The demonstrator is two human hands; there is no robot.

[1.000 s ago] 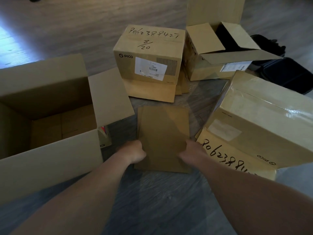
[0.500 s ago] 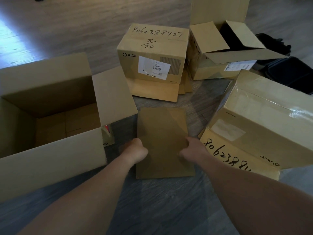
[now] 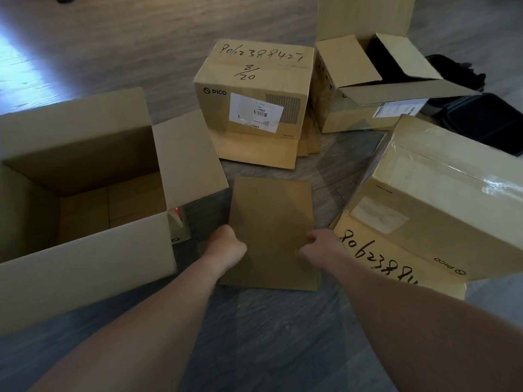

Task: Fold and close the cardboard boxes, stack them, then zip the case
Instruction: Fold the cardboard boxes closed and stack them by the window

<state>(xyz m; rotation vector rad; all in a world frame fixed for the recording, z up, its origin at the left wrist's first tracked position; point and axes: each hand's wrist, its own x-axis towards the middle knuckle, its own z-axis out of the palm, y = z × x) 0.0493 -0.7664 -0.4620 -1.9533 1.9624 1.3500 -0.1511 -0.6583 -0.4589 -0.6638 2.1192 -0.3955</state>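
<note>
Flat cardboard sheet lying on the floor, gripped at its side edges by the left hand and right hand, fingers curled. Left: open box. Behind: closed box and half-open box. Right: taped box, with a black case beyond it.

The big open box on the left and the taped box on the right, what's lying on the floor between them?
In the head view, a flat cardboard sheet lies between them, gripped by the left hand and right hand.
</note>
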